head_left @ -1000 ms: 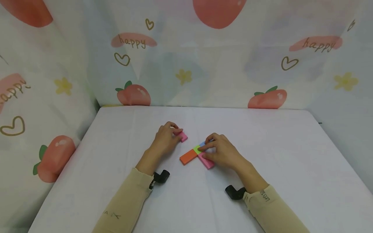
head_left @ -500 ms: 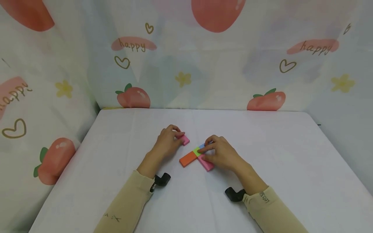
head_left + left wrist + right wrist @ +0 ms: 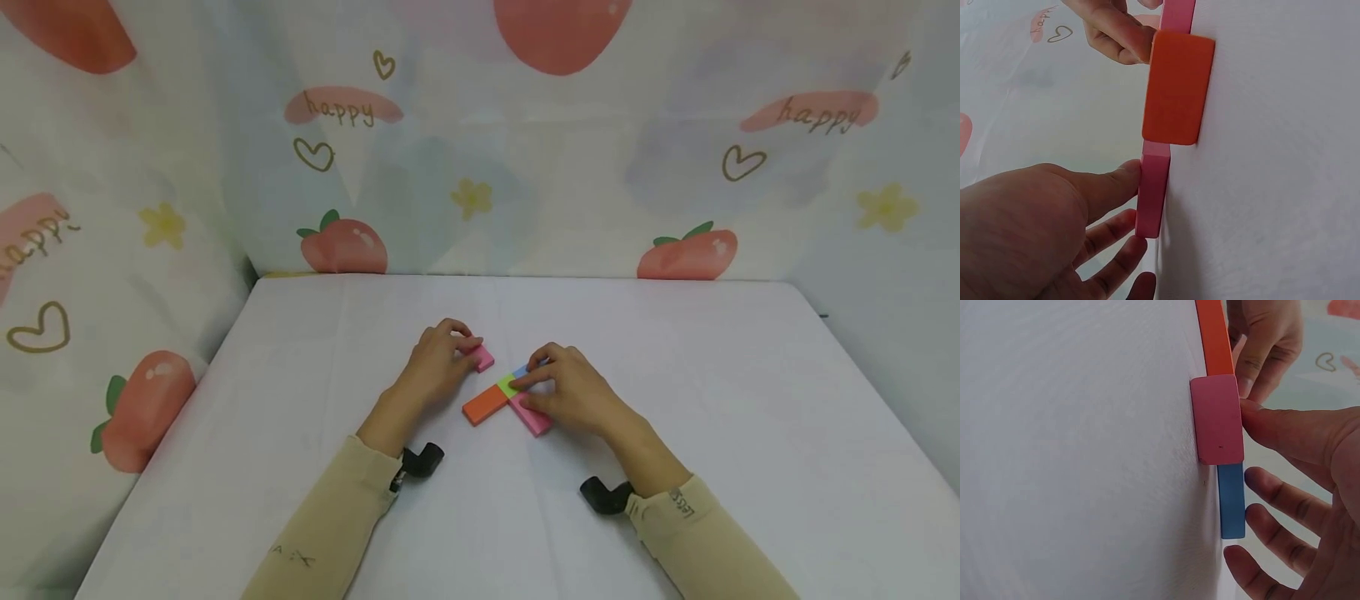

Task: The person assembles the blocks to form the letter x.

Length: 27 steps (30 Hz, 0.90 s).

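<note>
My left hand (image 3: 435, 367) pinches a pink block (image 3: 486, 358) between thumb and fingers, low over the table and just behind the joined blocks. In the left wrist view its thumb lies along the top of this pink block (image 3: 1152, 197). Several flat blocks meet around a small green block (image 3: 506, 386): an orange block (image 3: 485, 404), a second pink block (image 3: 530, 416) and a blue block (image 3: 520, 372). My right hand (image 3: 573, 387) rests spread fingertips on them: thumb on the second pink block, fingers over the green and blue ones. That hand partly hides the blue block (image 3: 1232, 501).
A white-covered table (image 3: 300, 358) lies under both hands. Behind and to the left hangs a printed cloth (image 3: 562, 167) with fruit and hearts. Black wrist cameras (image 3: 424, 460) stick out from both sleeves.
My left hand has slid the pink block slightly right and toward me, closer to the joined blocks. The right hand and the joined blocks stay in place.
</note>
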{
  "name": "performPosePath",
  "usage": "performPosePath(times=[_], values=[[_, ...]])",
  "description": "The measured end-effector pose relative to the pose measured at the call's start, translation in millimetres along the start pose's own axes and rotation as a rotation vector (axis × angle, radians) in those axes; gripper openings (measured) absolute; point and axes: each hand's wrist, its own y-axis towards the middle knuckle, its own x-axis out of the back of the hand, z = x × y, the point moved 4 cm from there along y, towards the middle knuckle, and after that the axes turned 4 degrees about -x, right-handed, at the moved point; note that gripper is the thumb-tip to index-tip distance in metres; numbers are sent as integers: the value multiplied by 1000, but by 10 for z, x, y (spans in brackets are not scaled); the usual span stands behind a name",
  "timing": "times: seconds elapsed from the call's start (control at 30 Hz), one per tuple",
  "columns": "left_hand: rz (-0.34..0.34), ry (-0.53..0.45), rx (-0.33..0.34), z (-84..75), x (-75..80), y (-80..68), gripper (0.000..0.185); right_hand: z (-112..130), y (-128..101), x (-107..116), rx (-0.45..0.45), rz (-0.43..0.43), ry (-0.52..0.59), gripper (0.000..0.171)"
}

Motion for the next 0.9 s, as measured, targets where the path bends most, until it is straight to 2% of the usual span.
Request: performPosePath(times=[0.27,0.6,0.9], values=[[37,-2,35,-14,-64,-24,35,-51,-43,-51,-18,17,20,21],[3,15,-6,-35,-46,-10,35,-33,-31,-12,-7,8,10,22],[7,2,10,-53,-9,3,35,-29,0,5,6,11,-11,20]])
